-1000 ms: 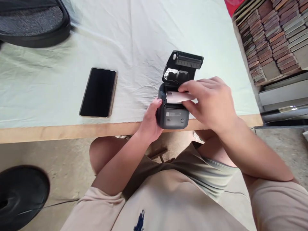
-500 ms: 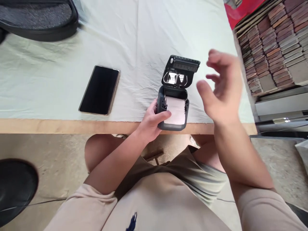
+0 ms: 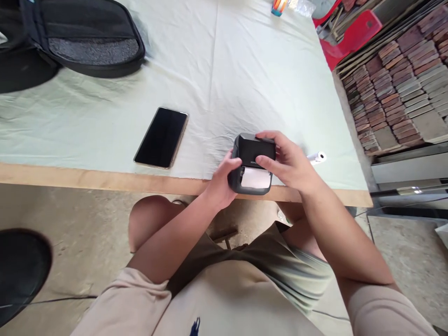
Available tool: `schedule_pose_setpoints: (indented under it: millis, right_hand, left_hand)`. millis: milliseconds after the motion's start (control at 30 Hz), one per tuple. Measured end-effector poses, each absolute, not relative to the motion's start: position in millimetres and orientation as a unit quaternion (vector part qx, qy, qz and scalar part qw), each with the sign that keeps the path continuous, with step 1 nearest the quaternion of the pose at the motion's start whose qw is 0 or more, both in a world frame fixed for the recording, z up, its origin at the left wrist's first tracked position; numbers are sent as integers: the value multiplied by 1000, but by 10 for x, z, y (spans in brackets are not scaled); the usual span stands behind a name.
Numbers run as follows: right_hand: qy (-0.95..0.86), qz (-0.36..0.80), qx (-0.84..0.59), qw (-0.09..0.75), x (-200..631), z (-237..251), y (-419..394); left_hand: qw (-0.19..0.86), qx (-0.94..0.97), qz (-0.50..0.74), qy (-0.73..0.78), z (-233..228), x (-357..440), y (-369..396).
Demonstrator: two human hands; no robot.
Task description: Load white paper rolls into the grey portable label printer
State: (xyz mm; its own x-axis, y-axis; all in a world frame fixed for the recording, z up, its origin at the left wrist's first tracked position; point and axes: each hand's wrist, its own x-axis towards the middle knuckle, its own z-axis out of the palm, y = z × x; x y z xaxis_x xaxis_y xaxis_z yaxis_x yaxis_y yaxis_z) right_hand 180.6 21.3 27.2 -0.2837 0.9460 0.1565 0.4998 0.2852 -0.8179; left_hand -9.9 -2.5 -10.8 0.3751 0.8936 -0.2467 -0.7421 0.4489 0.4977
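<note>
A small black portable printer is held over the table's front edge. My left hand wraps its left side, the thumb resting near the seam between body and lid. On the lid's right side is my right hand, its fingers at the far edge and its thumb on the top face. The lid is folded down over the body, though I cannot tell if it is latched. White paper shows in the opening in front of the lid. Beyond my right hand, a small white paper roll lies on the cloth, partly hidden.
A dark-screened phone lies left of the printer. An open black padded case fills the far left corner. The table's wooden edge runs in front of me. A red chair and stacked bricks stand beyond the right side.
The printer's raised lid has come down over the paper compartment. My right hand, apart from the printer before, has moved left onto the lid. My left hand still holds the body.
</note>
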Motion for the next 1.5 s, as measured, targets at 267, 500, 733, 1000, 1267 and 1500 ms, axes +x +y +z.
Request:
schedule_pose_setpoints:
  millis: [267,500,733,1000,1267,1500]
  right_hand:
    - [-743,318,-489,329,1864,204,167]
    - [-806,205,-467,300,2003,364,50]
    - [-766,28,-496,408,1829,530,102]
    - [-823,13,-527,212,1686,704,159]
    - [-813,30,-580,-40,1570,943,295]
    - [-535,388,-531,530,2222,650,-86]
  left_hand:
    - [806,107,519,262,-100,-37,11]
    - [812,98,507,272,-134,-22,22]
    - [811,56,521,261,-124,-21,54]
    - [824,134,501,228,-78,-74,13]
    - [817,170,491,252,-129,-57,2]
    - [828,143,484,243,-159,-73,29]
